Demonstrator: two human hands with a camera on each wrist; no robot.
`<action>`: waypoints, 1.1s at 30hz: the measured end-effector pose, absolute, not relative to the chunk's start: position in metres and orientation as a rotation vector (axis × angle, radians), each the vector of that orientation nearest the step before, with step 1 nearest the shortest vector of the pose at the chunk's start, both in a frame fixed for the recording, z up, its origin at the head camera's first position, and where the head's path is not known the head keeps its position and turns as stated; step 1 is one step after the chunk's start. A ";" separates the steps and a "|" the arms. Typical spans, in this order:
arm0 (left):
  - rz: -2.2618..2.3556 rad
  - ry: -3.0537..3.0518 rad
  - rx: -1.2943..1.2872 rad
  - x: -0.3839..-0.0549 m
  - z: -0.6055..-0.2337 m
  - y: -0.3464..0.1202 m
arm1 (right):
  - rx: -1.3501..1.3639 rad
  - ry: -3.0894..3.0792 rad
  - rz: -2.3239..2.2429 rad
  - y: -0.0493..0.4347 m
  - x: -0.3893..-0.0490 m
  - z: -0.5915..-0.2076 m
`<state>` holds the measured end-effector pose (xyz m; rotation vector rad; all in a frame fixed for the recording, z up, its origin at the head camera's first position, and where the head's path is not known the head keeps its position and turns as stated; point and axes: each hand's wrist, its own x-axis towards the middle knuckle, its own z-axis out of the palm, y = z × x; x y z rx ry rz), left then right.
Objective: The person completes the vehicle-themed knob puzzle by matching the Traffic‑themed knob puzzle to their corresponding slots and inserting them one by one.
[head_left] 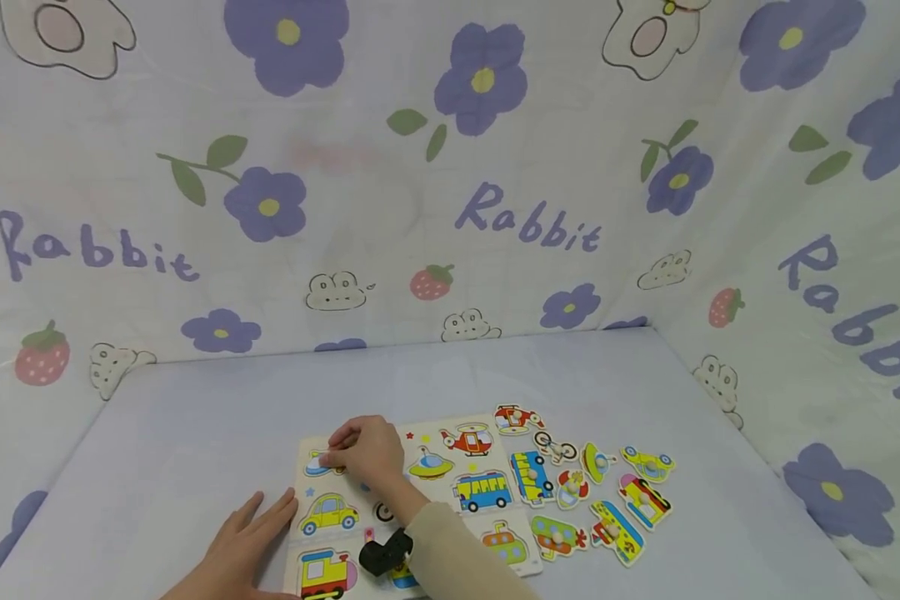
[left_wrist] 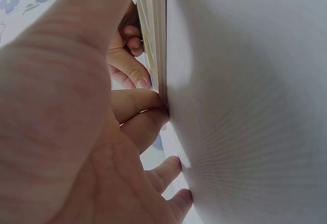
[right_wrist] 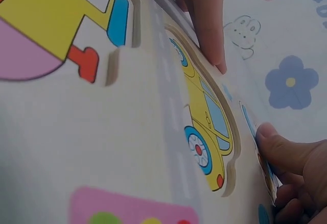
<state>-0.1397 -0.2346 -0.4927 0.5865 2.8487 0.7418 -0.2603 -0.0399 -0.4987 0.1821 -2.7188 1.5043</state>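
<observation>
Head view, bottom middle, right hand [head_left: 371,458] pinching a thin, flat, colourful piece [right_wrist: 263,164] over a pale wooden picture board [head_left: 294,537], left hand [head_left: 243,546] touching its left edge, some fingers apart

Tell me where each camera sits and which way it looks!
Head: on the person's head, looking forward and down at the vehicle puzzle board; left hand, right hand and beige sleeve show.
Left wrist: on that wrist, looking at the board's edge; the left hand looms large, the right hand beyond.
Right wrist: on that wrist, looking across the board; both hands show in part.
Head and right wrist share the yellow car picture.
</observation>
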 end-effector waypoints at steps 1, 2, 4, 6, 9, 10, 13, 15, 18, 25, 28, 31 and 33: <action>0.748 2.846 0.594 -0.140 -0.493 -0.235 | 0.182 -2.716 1.502 -0.040 -0.260 -0.499; 0.749 2.846 0.593 -0.140 -0.494 -0.234 | 0.186 -2.711 1.498 -0.039 -0.259 -0.500; 0.747 2.846 0.593 -0.140 -0.495 -0.234 | 0.179 -2.711 1.504 -0.039 -0.258 -0.502; 0.746 2.847 0.600 -0.139 -0.495 -0.233 | 0.190 -2.706 1.509 -0.038 -0.257 -0.503; 0.750 2.848 0.605 -0.139 -0.495 -0.233 | 0.224 -2.702 1.525 -0.035 -0.256 -0.502; 0.739 2.858 0.620 -0.139 -0.495 -0.233 | 0.246 -2.697 1.537 -0.034 -0.255 -0.501; 0.733 2.871 0.624 -0.138 -0.494 -0.233 | 0.323 -2.675 1.607 -0.031 -0.255 -0.498; 0.735 2.876 0.616 -0.138 -0.494 -0.233 | 0.370 -2.659 1.668 -0.028 -0.254 -0.496; 0.746 2.869 0.589 -0.138 -0.494 -0.233 | 0.433 -2.626 1.738 -0.024 -0.250 -0.493; 0.744 2.854 0.507 -0.136 -0.493 -0.231 | 0.497 -2.514 1.800 -0.014 -0.241 -0.487; 0.744 2.848 0.469 -0.136 -0.494 -0.230 | 0.485 -2.488 1.802 -0.006 -0.242 -0.483; 0.736 2.844 0.456 -0.135 -0.492 -0.229 | 0.457 -2.470 1.787 0.005 -0.244 -0.477; 0.737 2.838 0.455 -0.135 -0.491 -0.229 | 0.443 -2.455 1.765 0.013 -0.246 -0.473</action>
